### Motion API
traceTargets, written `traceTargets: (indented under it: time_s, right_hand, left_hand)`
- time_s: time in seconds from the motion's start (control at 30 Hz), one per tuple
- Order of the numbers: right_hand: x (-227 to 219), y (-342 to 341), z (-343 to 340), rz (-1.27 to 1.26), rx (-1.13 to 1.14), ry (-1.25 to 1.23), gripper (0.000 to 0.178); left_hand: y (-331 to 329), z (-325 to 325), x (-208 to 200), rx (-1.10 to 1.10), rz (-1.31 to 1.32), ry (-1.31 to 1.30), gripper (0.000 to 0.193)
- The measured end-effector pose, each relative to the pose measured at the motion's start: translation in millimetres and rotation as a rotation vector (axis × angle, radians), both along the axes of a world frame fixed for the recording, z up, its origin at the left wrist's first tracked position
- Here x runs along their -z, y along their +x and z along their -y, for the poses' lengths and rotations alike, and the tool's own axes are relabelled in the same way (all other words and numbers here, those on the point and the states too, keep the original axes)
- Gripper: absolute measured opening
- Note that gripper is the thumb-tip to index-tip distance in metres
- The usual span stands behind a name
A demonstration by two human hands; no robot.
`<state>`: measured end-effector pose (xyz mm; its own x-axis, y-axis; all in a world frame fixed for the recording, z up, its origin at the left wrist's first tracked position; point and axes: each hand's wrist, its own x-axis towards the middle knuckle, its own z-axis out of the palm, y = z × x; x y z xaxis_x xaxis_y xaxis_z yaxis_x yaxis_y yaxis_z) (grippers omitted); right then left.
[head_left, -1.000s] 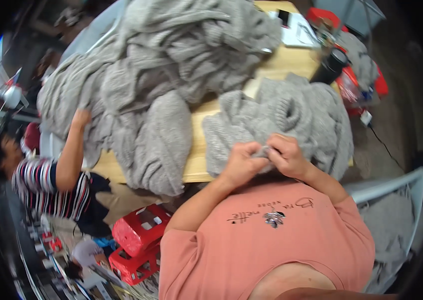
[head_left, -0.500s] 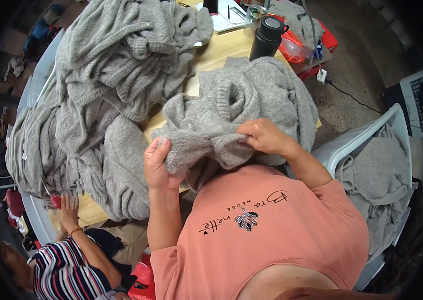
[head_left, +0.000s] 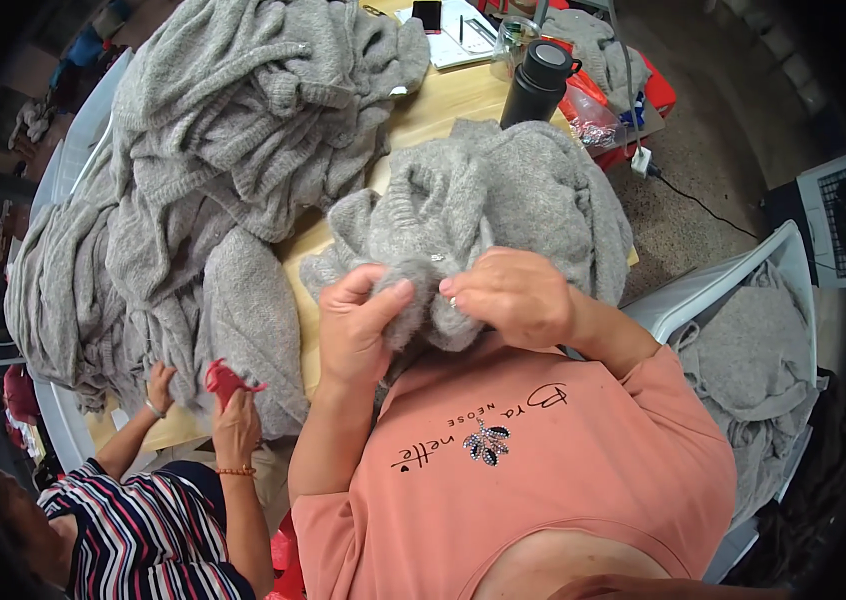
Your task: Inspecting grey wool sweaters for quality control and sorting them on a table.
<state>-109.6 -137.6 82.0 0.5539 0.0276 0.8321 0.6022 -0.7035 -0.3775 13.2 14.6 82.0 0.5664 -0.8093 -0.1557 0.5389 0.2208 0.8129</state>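
- Head view: at the bottom middle is the person's pink shirt (head_left: 543, 490), with a sparkly leaf shape (head_left: 488, 443) on its front.
- Left hand (head_left: 358, 325), in the middle of the frame, is closed on a bunched, fuzzy bit of the grey knit garment (head_left: 543, 190), with the thumb on top.
- Right hand (head_left: 518, 297), just to the right of it, has its fingers pinched on the same garment. A tiny pale bit shows at the fingertips, too small to tell what it is.
- The grey knit garment is in the middle of the frame, in a soft heap on the yellow wooden table (head_left: 453, 95).
- At the right, a white bin (head_left: 705, 283) has grey cloth (head_left: 748, 360) in it.
- At the lower left, a co-worker (head_left: 143, 540) in a stripy shirt holds a red thing (head_left: 230, 380) in one hand. The co-worker's other hand is by the bottom of a big grey pile (head_left: 233, 140).
- That pile fills the upper left.
- At the top, right of the middle, a black bottle (head_left: 538, 88) stands beside a clear jar (head_left: 515, 45).
- Farther up, near the top edge, lies a dark flat thing (head_left: 427, 14).
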Motion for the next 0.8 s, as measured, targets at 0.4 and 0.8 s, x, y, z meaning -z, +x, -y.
traceTargets:
  time_s: [0.4, 0.8]
  right_hand:
    - [32.9, 21.8, -12.1, 0.07, 0.092, -0.07, 0.023]
    - [34.5, 30.6, -15.3, -0.079, 0.167, -0.022, 0.018]
  left_hand:
    - [-0.3, -2.1, 21.6, 0.056, 0.003, 0.113, 0.007]
    - [-10.5, -4.6, 23.8, -0.083, 0.407, 0.203, 0.011]
